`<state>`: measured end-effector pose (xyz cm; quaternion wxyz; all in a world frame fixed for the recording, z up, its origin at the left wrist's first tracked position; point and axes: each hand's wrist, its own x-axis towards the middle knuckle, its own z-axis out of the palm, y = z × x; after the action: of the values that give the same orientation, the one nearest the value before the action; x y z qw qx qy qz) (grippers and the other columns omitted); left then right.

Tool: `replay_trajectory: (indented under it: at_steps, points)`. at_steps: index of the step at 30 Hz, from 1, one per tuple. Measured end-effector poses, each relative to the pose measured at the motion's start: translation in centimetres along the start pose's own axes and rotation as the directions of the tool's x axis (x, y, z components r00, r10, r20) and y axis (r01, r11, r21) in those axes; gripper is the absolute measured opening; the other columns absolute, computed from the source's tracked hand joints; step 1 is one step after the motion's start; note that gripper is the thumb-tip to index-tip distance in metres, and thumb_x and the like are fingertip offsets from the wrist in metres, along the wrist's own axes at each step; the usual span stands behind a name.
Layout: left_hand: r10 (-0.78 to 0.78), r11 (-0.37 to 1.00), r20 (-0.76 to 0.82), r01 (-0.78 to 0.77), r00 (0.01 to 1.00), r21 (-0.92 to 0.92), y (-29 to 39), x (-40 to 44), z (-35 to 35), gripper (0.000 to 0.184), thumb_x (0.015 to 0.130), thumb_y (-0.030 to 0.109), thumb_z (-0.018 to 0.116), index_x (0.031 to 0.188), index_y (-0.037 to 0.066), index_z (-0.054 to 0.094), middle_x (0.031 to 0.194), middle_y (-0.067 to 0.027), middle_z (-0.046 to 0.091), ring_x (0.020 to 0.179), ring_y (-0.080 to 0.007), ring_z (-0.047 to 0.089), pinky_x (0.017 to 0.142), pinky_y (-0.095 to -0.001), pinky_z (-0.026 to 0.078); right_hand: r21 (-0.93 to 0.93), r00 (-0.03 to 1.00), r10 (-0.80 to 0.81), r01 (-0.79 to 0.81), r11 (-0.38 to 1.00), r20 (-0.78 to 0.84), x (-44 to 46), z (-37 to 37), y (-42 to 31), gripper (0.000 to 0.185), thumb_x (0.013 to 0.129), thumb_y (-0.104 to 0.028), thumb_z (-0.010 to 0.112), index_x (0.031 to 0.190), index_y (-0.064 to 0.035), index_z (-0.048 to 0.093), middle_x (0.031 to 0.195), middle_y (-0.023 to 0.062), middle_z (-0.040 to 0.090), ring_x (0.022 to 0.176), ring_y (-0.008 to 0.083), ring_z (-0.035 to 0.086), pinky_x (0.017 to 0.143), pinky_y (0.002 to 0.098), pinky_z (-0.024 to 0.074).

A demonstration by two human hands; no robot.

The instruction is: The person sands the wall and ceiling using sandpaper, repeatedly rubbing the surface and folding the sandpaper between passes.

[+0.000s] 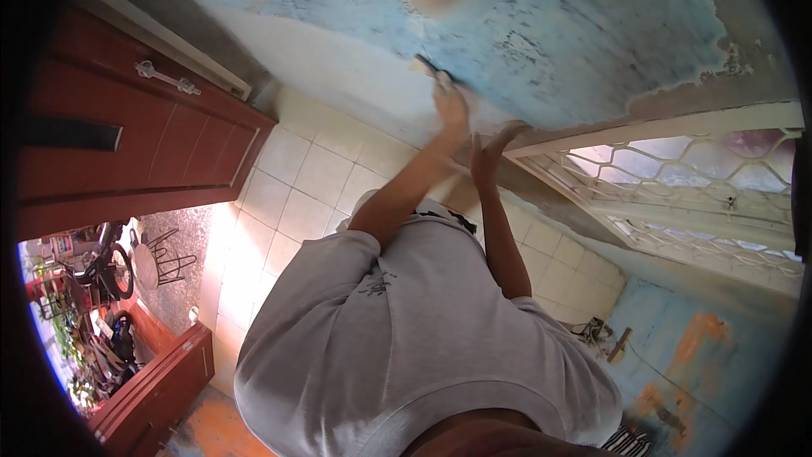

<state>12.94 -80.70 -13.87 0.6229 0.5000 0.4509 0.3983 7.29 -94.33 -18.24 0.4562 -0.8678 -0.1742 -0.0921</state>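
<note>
Gripping flat tool [435, 68] in left hand [449, 104], fingers closed round it, at blue-and-white wall [516, 25], upper middle of frame. Holding right hand [491, 152] just below, centre, fingers parted, near window frame [592, 137]; can't tell if touching.

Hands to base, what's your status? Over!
Left hand gripping flat tool at wall. Right hand open, no tool seen. Wall part blue, part whitish. Window frame close by right hand.
</note>
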Motion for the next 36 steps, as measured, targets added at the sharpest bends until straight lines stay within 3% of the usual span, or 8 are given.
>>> replay_trajectory:
  at_steps: [6,8,14,20,24,27,30,36]
  points:
    - [-0.251,0.903,0.118,0.276,0.961,-0.328,6.6,4.7,-4.1,0.047,0.111,0.034,0.044,0.111,-0.009,0.063,0.087,-0.0079,0.061,0.078,-0.0185,0.056,0.07,-0.0361,0.047,0.072,1.0,-0.001,0.004,0.997,-0.032,0.2,-0.8,-2.5,0.111,0.093,-0.016,0.07,0.163,0.0016,-0.015,0.171,0.0271,-0.019,0.16,0.0391,-0.011,0.129,0.0456,0.0016]
    - [-0.184,0.933,-0.027,0.166,0.983,-0.32,2.1,7.8,-3.9,0.043,0.111,0.032,0.044,0.105,-0.006,0.063,0.08,-0.0036,0.054,0.072,-0.0156,0.051,0.066,-0.0355,0.045,0.074,0.999,0.007,-0.004,0.997,-0.036,-0.4,-1.1,-2.0,0.109,0.093,-0.014,0.069,0.164,0.0006,-0.013,0.171,0.0264,-0.017,0.161,0.0385,-0.01,0.129,0.0455,0.0019]
    - [-0.117,0.993,0.208,0.107,0.971,0.059,2.2,-1.1,-2.0,0.061,0.112,0.041,0.042,0.138,-0.011,0.057,0.12,-0.0272,0.069,0.103,-0.0355,0.065,0.094,-0.0433,0.049,0.105,0.998,0.041,-0.036,0.994,-0.045,-0.6,-1.8,-3.0,0.104,0.093,-0.008,0.065,0.166,-0.0018,-0.008,0.173,0.0241,-0.01,0.162,0.0369,-0.004,0.129,0.0451,0.0048]
    - [-0.084,0.965,0.021,0.087,0.996,-0.249,7.0,8.3,-4.5,0.058,0.113,0.039,0.039,0.118,-0.014,0.062,0.105,-0.0274,0.07,0.091,-0.0352,0.064,0.087,-0.0452,0.05,0.137,0.996,0.057,-0.048,0.989,-0.066,-0.5,-1.9,-3.7,0.1,0.093,-0.009,0.063,0.166,-0.001,-0.004,0.174,0.0241,-0.006,0.162,0.0369,-0.002,0.129,0.0452,0.0064]
    - [-0.058,0.998,0.231,0.064,0.971,-0.019,6.1,2.0,-4.2,0.056,0.113,0.039,0.041,0.12,-0.012,0.063,0.109,-0.027,0.071,0.094,-0.0363,0.065,0.089,-0.0459,0.049,0.084,0.996,0.057,-0.052,0.995,-0.065,-0.7,-1.6,-2.7,0.098,0.093,-0.011,0.061,0.166,-0.001,-0.002,0.174,0.0248,-0.006,0.162,0.0372,-0.002,0.129,0.045,0.0059]
    - [0.245,0.969,0.111,-0.243,0.963,-0.035,1.9,-3.5,-1.3,0.049,0.113,0.037,0.043,0.096,-0.005,0.061,0.076,-0.0033,0.051,0.073,-0.0168,0.048,0.069,-0.0362,0.044,0.097,0.996,0.046,-0.038,0.995,-0.081,-0.6,-0.4,-1.5,0.097,0.092,-0.009,0.061,0.166,-0.0013,-0.001,0.174,0.0243,-0.008,0.162,0.0374,-0.002,0.13,0.045,0.0062]
    - [0.036,0.993,0.179,-0.015,0.983,-0.118,6.2,-3.2,-1.6,0.051,0.114,0.037,0.042,0.101,-0.007,0.062,0.079,-0.0062,0.055,0.076,-0.0184,0.049,0.072,-0.0373,0.044,0.113,0.997,0.05,-0.044,0.993,-0.054,-0.5,-0.5,-1.5,0.095,0.093,-0.006,0.059,0.167,-0.002,-0.001,0.174,0.0234,-0.01,0.162,0.0373,-0.003,0.13,0.0457,0.006]
    - [0.248,0.967,0.076,-0.242,0.966,-0.082,5.3,-2.0,-1.7,0.052,0.114,0.036,0.039,0.124,-0.012,0.059,0.107,-0.0241,0.068,0.095,-0.0341,0.06,0.09,-0.0431,0.047,0.135,0.995,0.067,-0.058,0.989,-0.068,-1.0,-2.6,-3.4,0.096,0.093,-0.005,0.059,0.167,-0.0039,-0.003,0.174,0.0223,-0.012,0.162,0.0371,-0.004,0.129,0.0467,0.0063]
